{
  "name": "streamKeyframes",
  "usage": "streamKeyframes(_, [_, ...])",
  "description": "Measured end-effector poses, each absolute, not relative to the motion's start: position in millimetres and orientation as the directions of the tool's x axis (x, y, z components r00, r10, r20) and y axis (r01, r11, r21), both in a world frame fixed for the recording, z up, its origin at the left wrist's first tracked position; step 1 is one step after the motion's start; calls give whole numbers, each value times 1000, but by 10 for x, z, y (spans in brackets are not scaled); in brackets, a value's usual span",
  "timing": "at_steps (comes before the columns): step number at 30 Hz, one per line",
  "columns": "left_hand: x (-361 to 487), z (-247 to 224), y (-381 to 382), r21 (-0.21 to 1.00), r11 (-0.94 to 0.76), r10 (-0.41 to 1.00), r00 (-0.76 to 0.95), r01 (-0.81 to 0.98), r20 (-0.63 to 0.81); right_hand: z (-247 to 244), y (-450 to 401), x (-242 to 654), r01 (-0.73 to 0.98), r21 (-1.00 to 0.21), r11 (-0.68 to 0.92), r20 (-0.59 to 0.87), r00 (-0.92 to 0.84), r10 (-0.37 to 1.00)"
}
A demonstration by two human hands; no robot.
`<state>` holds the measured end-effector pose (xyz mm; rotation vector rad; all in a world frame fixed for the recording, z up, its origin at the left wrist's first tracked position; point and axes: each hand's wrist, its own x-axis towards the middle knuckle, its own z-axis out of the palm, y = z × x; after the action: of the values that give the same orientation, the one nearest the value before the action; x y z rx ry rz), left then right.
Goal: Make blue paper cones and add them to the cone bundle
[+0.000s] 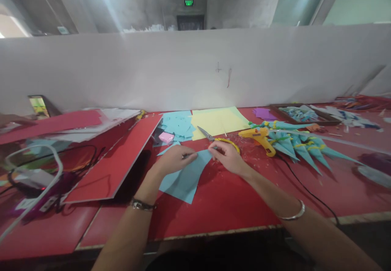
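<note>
The glue gun [260, 139] is yellow, the table [232, 206] red, and the exit sign [188, 3] glowing green.

Soft, hazy light over a red table [238, 210]

Pale overhead light spreads fairly evenly across the table and the white partition [183, 67], with a whitish haze lowering contrast. Bright streaks of glare slant down at the upper left and upper right, and a sign [188, 3] glows green against dull grey concrete. The deepest shadow lies under the tilted red board [119, 157]; the area below the table's front edge is nearly black. Faint shadows fall beside the blue cones [308, 153]. Fine detail is smeared throughout, the hands' outlines slightly soft, and wide-angle distortion stretches shapes toward the side edges.
</note>
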<state>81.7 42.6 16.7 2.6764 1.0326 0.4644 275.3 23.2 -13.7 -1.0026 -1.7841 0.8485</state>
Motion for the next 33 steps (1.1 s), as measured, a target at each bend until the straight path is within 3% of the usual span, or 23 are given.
streamKeyframes(4, [914, 147, 393, -36, -729, 638, 699, 683, 323, -167, 220, 2701, 264, -859, 439, 369, -277, 887])
streamKeyframes(9, [1001, 174, 331, -248, -743, 525, 772, 621, 359, -163, 221, 2664, 273, -838, 472, 400, -281, 873])
streamKeyframes(22, [1036, 94, 350, -238, -682, 528, 691, 691, 493, -134, 219, 2663, 365, -726, 583, 505, -292, 812])
streamKeyframes(33, [834, 175, 402, -244, -581, 654, 624, 777, 429, -163, 287, 2724, 286, -824, 489, 465, -151, 872])
